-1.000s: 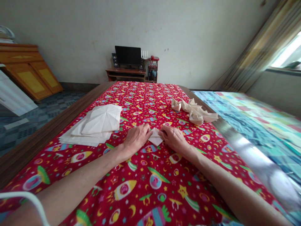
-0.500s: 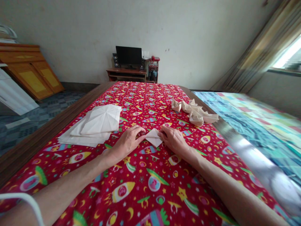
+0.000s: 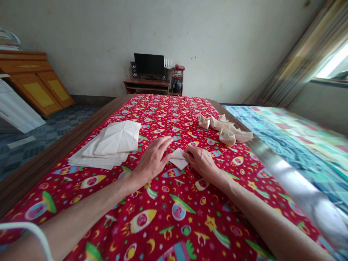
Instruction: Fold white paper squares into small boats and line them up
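Two hands on one small folded paper (image 3: 178, 158) — right hand (image 3: 200, 159) pinches its edge, left hand (image 3: 152, 158) lies flat, fingers spread, holding nothing. Best to pin that edge firmly and crease outward — the tablecloth (image 3: 174, 217) looks soft.

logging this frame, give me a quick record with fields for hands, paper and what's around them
left hand: left hand flat, fingers spread, at the left edge of the small folded paper
right hand: right hand pressing the paper's right edge
surface: red patterned cloth
left side: stack of creased white sheets
far right: pile of folded paper shapes
background: monitor on low desk
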Tool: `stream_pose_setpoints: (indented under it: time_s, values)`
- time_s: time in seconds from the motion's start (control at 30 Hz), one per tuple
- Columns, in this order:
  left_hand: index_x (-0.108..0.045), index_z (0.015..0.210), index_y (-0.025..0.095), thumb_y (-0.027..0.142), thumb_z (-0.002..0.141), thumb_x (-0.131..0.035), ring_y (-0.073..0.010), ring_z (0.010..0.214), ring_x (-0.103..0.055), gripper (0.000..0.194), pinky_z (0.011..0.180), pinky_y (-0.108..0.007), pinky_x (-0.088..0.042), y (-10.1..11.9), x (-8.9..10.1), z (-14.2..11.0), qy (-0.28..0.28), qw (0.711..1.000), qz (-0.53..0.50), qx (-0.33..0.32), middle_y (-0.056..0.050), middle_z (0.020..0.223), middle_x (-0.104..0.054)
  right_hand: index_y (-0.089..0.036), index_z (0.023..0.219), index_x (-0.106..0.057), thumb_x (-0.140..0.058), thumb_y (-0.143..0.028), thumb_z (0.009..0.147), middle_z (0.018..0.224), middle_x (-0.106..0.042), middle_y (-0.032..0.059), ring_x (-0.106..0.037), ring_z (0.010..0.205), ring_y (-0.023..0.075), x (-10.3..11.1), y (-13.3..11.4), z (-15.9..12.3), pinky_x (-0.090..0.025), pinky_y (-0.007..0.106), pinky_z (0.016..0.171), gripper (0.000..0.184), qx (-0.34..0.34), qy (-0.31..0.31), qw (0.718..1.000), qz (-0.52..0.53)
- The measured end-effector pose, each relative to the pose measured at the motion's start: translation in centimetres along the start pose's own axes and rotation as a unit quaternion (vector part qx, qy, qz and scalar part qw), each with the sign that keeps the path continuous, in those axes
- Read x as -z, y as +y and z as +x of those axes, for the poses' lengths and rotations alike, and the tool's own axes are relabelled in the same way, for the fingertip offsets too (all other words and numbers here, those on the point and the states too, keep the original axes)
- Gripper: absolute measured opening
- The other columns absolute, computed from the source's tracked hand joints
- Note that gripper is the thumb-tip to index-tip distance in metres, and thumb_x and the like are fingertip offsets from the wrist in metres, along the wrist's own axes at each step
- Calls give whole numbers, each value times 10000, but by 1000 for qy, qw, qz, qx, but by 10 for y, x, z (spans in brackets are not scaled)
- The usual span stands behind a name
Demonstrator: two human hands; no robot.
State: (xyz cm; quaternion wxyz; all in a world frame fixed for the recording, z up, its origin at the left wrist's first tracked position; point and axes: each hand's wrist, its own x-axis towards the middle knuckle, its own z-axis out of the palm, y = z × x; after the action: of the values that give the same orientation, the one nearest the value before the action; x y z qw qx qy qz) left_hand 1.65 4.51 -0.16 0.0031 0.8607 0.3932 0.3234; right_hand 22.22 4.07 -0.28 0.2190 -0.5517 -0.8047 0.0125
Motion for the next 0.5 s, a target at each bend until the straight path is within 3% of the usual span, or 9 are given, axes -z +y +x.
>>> stream_pose_setpoints:
  time_s: [0.07, 0.17, 0.5]
  values:
    - [-369, 1375, 213, 290, 945, -384, -213, 1376, -255, 437, 1137, -411, -199, 10, 7, -4, -91, 991, 37, -87, -60, 1466, -354, -197, 792, -545, -481, -290, 909, 754, -615, 19, -512, 632, 122, 0, 0, 0, -280, 221, 565, 162, 4, -2, 1000, 1]
    - [-347, 1399, 231, 343, 971, -309, -198, 1401, -202, 444, 1145, -425, -146, 19, 10, -12, -168, 979, 65, -93, -27, 1494, -312, -196, 785, -545, -477, -299, 913, 738, -610, 18, -508, 622, 121, 1, -1, -1, -272, 220, 556, 178, 1, -4, 1000, -1]
    - [-310, 1422, 206, 384, 985, -231, -171, 1407, -184, 479, 1149, -391, -139, 15, 2, -17, -215, 972, 64, -64, -18, 1507, -262, -189, 786, -565, -482, -322, 913, 713, -605, 4, -503, 609, 113, -5, 3, -2, -273, 226, 556, 202, 11, 27, 1000, -8]
